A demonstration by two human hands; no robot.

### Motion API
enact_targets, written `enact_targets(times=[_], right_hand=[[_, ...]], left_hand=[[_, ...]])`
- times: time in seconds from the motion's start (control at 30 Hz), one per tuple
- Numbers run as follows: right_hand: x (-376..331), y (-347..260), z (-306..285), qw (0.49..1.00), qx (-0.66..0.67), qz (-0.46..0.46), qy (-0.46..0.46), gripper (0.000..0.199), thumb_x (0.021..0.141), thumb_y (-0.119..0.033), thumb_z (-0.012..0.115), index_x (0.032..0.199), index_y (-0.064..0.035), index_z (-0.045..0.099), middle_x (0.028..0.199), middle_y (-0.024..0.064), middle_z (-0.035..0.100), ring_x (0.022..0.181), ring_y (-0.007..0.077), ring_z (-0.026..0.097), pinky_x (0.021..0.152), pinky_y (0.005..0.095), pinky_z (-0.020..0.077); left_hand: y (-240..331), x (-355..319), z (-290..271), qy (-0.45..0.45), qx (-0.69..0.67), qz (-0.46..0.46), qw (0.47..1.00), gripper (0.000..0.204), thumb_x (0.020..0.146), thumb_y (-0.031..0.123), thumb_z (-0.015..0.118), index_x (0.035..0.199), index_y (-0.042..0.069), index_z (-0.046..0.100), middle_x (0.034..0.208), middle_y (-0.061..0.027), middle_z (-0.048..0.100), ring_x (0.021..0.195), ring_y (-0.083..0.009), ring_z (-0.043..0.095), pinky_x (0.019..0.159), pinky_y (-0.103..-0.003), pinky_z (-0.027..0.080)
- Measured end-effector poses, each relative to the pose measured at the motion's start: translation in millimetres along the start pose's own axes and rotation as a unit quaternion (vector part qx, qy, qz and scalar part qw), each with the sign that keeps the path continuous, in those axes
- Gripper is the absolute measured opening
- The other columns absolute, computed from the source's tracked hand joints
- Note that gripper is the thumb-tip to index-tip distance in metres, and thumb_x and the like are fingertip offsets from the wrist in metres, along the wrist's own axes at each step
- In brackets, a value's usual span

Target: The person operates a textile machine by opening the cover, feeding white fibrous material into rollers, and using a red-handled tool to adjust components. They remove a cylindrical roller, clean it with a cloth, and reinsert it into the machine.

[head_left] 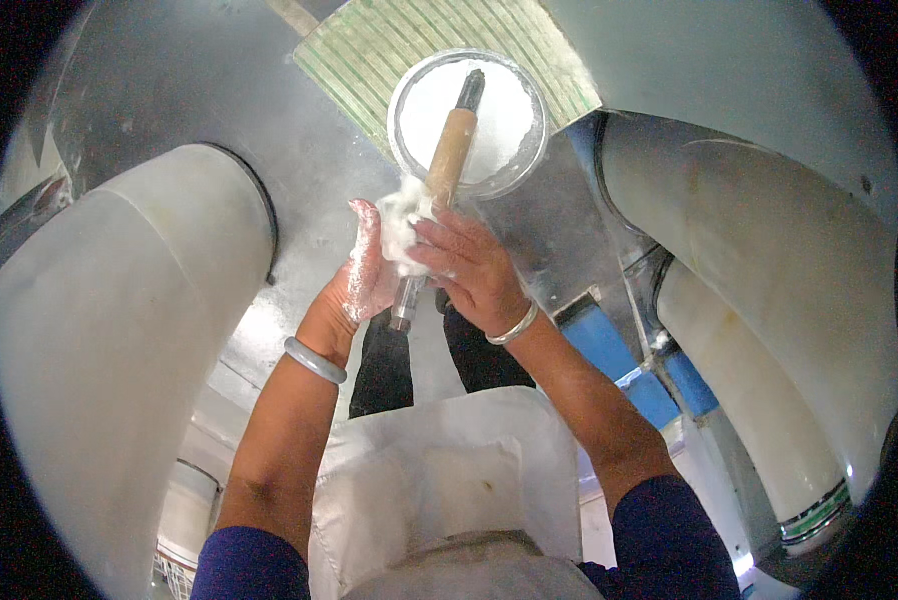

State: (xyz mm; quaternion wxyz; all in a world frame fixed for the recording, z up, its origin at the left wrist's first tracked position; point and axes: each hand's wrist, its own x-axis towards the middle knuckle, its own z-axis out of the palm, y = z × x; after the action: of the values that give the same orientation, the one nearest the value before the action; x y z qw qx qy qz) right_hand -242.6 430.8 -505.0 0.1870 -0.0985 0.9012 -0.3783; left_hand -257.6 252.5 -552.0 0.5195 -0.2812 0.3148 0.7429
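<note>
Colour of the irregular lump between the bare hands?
The irregular lump is white, best seen in the head view.

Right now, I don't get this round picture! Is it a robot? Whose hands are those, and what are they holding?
No robot here, just a person's bare hands. A wide, bendy-looking camera on the person's head looks down, so you see roughly what they see. The left hand and right hand are around a white clump on a wooden rod, with the right fingers over the clump. Beyond them, a round bowl of white powder overlaps a striped board in the view. I can't tell exactly what the clump is.
</note>
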Motion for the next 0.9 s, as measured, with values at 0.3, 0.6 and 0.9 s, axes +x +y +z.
enact_targets(times=[0.3, 0.6, 0.9], right_hand=[[13, 15, 26, 0.931, 0.215, 0.147, 0.257, 0.031, 0.079, 0.003, 0.062, 0.107, -0.0072, 0.065, 0.101, 0.0123, 0.057, 0.097, 0.0277, 0.057, 0.085, 0.0346, 0.0463], [72, 122, 20, 0.950, -0.264, 0.056, 0.160, 0.026, 0.080, -0.010, 0.062, 0.104, -0.0018, 0.064, 0.111, 0.0170, 0.058, 0.098, 0.0317, 0.057, 0.083, 0.0408, 0.0479], [23, 8, 0, 0.999, -0.032, 0.008, 0.010, 0.023, 0.076, -0.012, 0.067, 0.097, -0.0020, 0.064, 0.110, 0.0149, 0.059, 0.106, 0.0330, 0.053, 0.091, 0.0422, 0.0433]], left_hand=[[8, 3, 6, 0.099, 0.088, -0.085, 0.988, 0.093, 0.079, 0.080, 0.025, 0.130, 0.004, 0.045, 0.095, -0.0105, 0.058, 0.088, -0.0217, 0.058, 0.088, -0.035, 0.045], [-8, 20, -15, 0.102, 0.191, -0.081, 0.973, 0.069, 0.090, 0.065, 0.037, 0.117, 0.003, 0.052, 0.084, -0.0069, 0.059, 0.083, -0.0169, 0.055, 0.076, -0.030, 0.044], [-7, 12, -10, 0.123, 0.128, -0.012, 0.984, 0.060, 0.091, 0.055, 0.046, 0.117, 0.001, 0.054, 0.082, -0.0093, 0.063, 0.082, -0.0201, 0.062, 0.076, -0.032, 0.049]])
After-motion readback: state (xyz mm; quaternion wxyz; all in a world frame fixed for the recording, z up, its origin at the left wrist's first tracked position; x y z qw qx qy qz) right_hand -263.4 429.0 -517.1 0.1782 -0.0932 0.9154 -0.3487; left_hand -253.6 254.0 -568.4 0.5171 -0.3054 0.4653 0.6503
